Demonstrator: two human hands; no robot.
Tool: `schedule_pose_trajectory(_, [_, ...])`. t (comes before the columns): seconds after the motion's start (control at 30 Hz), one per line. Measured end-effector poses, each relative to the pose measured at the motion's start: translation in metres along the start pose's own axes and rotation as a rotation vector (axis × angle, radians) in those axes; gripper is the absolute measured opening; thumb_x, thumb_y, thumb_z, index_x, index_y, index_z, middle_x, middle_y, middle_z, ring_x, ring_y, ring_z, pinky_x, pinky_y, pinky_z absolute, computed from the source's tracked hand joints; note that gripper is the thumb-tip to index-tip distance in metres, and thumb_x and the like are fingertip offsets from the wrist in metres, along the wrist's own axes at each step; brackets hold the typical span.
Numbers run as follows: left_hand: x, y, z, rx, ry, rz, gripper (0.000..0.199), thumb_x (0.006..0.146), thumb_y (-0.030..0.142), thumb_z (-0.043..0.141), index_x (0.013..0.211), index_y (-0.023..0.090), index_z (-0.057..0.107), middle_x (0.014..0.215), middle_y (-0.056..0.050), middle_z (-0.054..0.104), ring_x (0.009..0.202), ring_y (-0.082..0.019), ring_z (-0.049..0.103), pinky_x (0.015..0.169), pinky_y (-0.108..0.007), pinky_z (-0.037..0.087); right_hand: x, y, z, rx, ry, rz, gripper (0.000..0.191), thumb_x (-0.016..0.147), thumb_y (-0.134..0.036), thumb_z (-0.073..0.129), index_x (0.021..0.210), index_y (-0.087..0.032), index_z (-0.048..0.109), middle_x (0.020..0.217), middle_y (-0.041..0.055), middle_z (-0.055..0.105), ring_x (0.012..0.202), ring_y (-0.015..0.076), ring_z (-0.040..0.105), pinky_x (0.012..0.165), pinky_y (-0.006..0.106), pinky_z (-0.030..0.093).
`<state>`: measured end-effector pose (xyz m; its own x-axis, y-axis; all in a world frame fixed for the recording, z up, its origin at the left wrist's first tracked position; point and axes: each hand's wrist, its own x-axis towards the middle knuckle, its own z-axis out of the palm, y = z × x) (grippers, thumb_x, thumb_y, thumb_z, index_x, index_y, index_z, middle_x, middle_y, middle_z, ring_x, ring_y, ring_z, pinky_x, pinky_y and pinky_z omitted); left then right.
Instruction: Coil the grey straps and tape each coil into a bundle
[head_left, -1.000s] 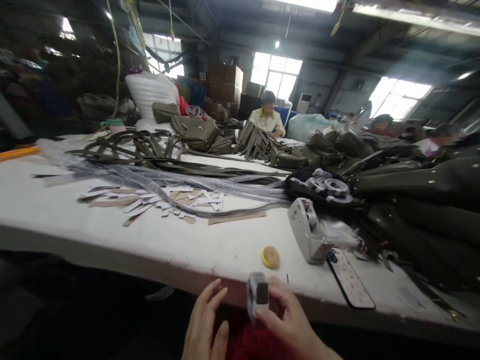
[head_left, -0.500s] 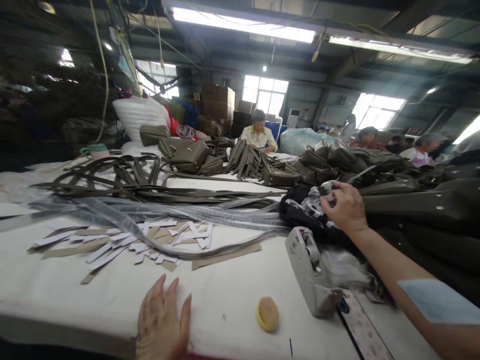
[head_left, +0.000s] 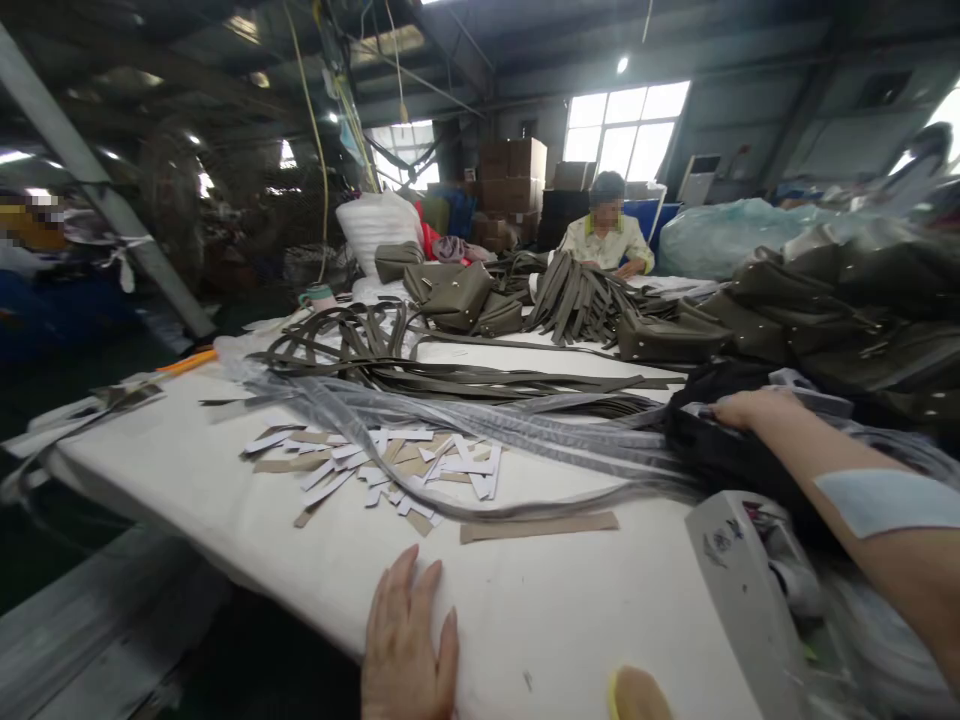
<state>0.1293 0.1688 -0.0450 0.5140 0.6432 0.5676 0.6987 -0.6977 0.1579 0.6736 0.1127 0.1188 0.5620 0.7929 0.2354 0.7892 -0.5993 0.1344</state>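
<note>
My left hand (head_left: 405, 640) lies flat on the white tabletop (head_left: 555, 610) near its front edge, fingers stretched out and holding nothing. On the right, my right hand (head_left: 757, 405) is closed at the top of a black cloth bag (head_left: 697, 430), its fingertips partly hidden against the dark fabric. Grey plastic-looking pieces (head_left: 814, 395) show beside that hand. Ahead of my left hand are scattered white and brown paper strips (head_left: 360, 465), with a long brown strip (head_left: 538, 527) to their right. Clear plastic-wrapped straps (head_left: 480, 432) run across to the bag.
Olive straps (head_left: 420, 372) and olive bags (head_left: 457, 298) cover the table's far part; more bags (head_left: 840, 300) are piled right. A white box-like holder (head_left: 735, 590) stands below my right forearm. A yellow-rimmed round piece (head_left: 637, 695) lies in front. A person (head_left: 607, 235) sits opposite.
The view has swung left, so things appear further right. My right hand has moved from the grey and white pieces to the black bag's near-left side. My left hand stays flat.
</note>
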Motion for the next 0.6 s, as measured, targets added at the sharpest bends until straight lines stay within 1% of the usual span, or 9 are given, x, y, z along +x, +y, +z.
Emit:
schedule_pose_trajectory(0.07, [0.0, 0.0, -0.001, -0.011, -0.003, 0.005, 0.047, 0.081, 0.026, 0.054, 0.127, 0.017, 0.05, 0.142, -0.018, 0.042, 0.13, -0.036, 0.041, 0.104, -0.054, 0.039, 0.009, -0.028, 0.001, -0.027, -0.085, 0.016, 0.039, 0.088, -0.036, 0.05, 0.081, -0.005, 0.072, 0.089, 0.0241, 0.067, 0.09, 0.0308, 0.064, 0.08, 0.046, 0.042])
schedule_pose_trajectory(0.1, [0.0, 0.0, -0.002, -0.016, 0.0, 0.01, 0.047, 0.081, 0.026, 0.055, 0.127, 0.017, 0.05, 0.142, -0.017, 0.042, 0.13, -0.035, 0.042, 0.104, -0.054, 0.04, 0.011, -0.047, 0.003, -0.017, -0.119, -0.018, 0.041, 0.088, -0.036, 0.048, 0.084, -0.004, 0.073, 0.092, 0.0263, 0.067, 0.091, 0.032, 0.065, 0.079, 0.045, 0.042])
schedule_pose_trajectory(0.17, [-0.001, 0.0, -0.002, -0.017, 0.001, 0.015, 0.048, 0.08, 0.026, 0.055, 0.127, 0.018, 0.051, 0.142, -0.017, 0.042, 0.13, -0.035, 0.042, 0.103, -0.054, 0.04, 0.007, -0.089, 0.008, 0.032, -0.197, -0.147, 0.038, 0.086, -0.037, 0.049, 0.09, -0.009, 0.074, 0.095, 0.0214, 0.07, 0.09, 0.0293, 0.066, 0.076, 0.039, 0.044])
schedule_pose_trajectory(0.23, [-0.002, 0.0, -0.002, -0.013, 0.007, 0.019, 0.048, 0.08, 0.026, 0.055, 0.127, 0.017, 0.051, 0.143, -0.018, 0.041, 0.13, -0.036, 0.041, 0.103, -0.054, 0.04, -0.005, -0.131, 0.013, 0.088, -0.287, -0.297, 0.028, 0.08, -0.037, 0.057, 0.087, -0.017, 0.075, 0.09, 0.0145, 0.073, 0.085, 0.0264, 0.067, 0.071, 0.033, 0.045])
schedule_pose_trajectory(0.33, [-0.004, 0.001, -0.002, -0.021, 0.014, 0.016, 0.048, 0.079, 0.025, 0.056, 0.126, 0.016, 0.052, 0.144, -0.019, 0.04, 0.132, -0.036, 0.039, 0.104, -0.055, 0.039, -0.03, -0.179, 0.018, 0.123, -0.392, -0.45, 0.019, 0.069, -0.026, 0.063, 0.081, -0.019, 0.076, 0.084, 0.011, 0.074, 0.081, 0.0258, 0.068, 0.066, 0.03, 0.045])
schedule_pose_trajectory(0.37, [-0.004, 0.001, -0.002, -0.027, 0.011, 0.012, 0.048, 0.079, 0.024, 0.056, 0.126, 0.015, 0.052, 0.144, -0.019, 0.04, 0.133, -0.036, 0.038, 0.105, -0.056, 0.038, -0.039, -0.189, 0.018, 0.121, -0.414, -0.48, 0.02, 0.066, -0.022, 0.062, 0.082, -0.019, 0.076, 0.084, 0.0113, 0.074, 0.081, 0.0264, 0.068, 0.065, 0.03, 0.045])
schedule_pose_trajectory(0.43, [-0.004, 0.002, -0.002, -0.043, 0.005, 0.0, 0.046, 0.079, 0.024, 0.056, 0.125, 0.015, 0.054, 0.144, -0.019, 0.04, 0.134, -0.036, 0.037, 0.106, -0.056, 0.037, -0.056, -0.199, 0.015, 0.11, -0.448, -0.52, 0.026, 0.063, -0.016, 0.06, 0.084, -0.018, 0.075, 0.087, 0.0121, 0.075, 0.083, 0.0276, 0.068, 0.065, 0.03, 0.045])
schedule_pose_trajectory(0.53, [-0.003, 0.005, -0.004, -0.073, 0.006, -0.028, 0.044, 0.08, 0.024, 0.056, 0.123, 0.014, 0.056, 0.143, -0.019, 0.042, 0.134, -0.036, 0.037, 0.107, -0.057, 0.035, -0.08, -0.198, 0.009, 0.07, -0.51, -0.546, 0.029, 0.055, -0.01, 0.062, 0.078, -0.018, 0.075, 0.082, 0.0118, 0.074, 0.079, 0.0291, 0.069, 0.062, 0.031, 0.046])
schedule_pose_trajectory(0.6, [-0.002, 0.008, -0.007, -0.093, 0.001, -0.052, 0.044, 0.079, 0.023, 0.056, 0.122, 0.013, 0.058, 0.142, -0.02, 0.043, 0.134, -0.036, 0.038, 0.109, -0.057, 0.034, -0.094, -0.194, 0.001, 0.037, -0.525, -0.547, 0.024, 0.052, -0.008, 0.063, 0.07, -0.017, 0.074, 0.076, 0.0128, 0.074, 0.075, 0.0307, 0.069, 0.061, 0.032, 0.047])
